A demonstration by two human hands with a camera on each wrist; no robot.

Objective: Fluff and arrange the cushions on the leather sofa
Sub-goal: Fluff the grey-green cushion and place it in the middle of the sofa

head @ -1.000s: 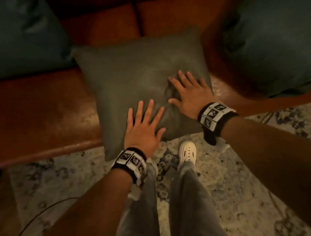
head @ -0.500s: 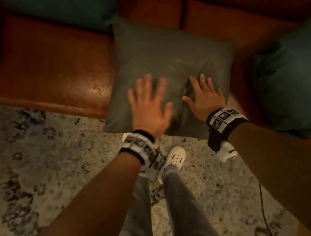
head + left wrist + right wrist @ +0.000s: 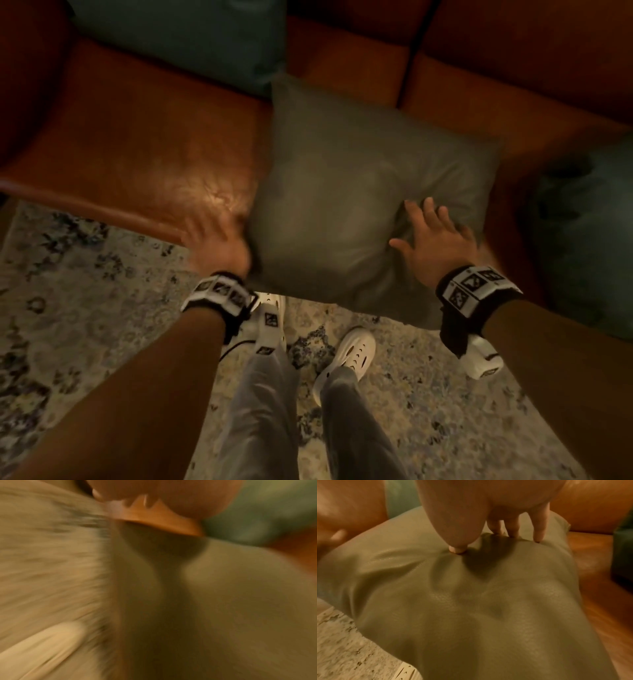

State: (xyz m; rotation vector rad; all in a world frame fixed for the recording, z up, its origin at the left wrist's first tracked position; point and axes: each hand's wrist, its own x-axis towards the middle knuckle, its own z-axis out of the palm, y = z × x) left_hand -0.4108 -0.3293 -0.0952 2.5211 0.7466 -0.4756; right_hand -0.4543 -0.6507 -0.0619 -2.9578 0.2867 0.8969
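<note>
An olive-green cushion [image 3: 370, 185] lies flat on the brown leather sofa seat [image 3: 144, 147], with its front corner hanging over the seat's edge. My right hand [image 3: 424, 233] rests on the cushion's right front part with fingers spread. In the right wrist view its fingertips [image 3: 539, 536] and thumb dent the olive cushion [image 3: 488, 601]. My left hand [image 3: 212, 240] is blurred by motion at the cushion's left edge, fingers stretched out and holding nothing. The left wrist view is smeared and shows only the palm [image 3: 163, 496] beside the cushion [image 3: 240, 588].
A teal cushion [image 3: 181, 44] leans at the sofa's back left. Another teal cushion [image 3: 589, 233] sits on the seat to the right. A patterned rug [image 3: 85, 308] lies in front, where my white shoes [image 3: 346, 356] stand close to the sofa's front edge.
My left hand has left the top of the olive cushion and swung to its left edge. The right hand stays pressed on the cushion's right part. The head view has shifted.
</note>
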